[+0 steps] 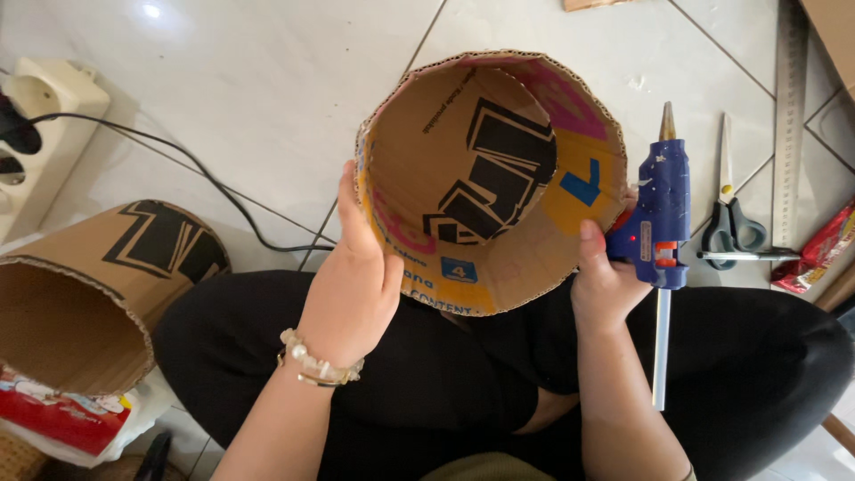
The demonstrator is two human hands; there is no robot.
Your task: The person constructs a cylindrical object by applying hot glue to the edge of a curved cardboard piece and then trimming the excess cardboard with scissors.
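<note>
Seen from above, the left hand (350,278) grips the left wall of a cardboard tube (488,178) held at frame centre over the lap, open end up, nothing inside but printed lining. The right hand (607,278) presses the tube's right wall while clamping a blue glue gun (661,209), nozzle pointing to the top of the frame. At lower left lies a second tube (98,285), hollow too. Scissors (732,218) and a ruler (787,125) lie at right on the tiles (249,80); a power strip (36,125) sits upper left.
</note>
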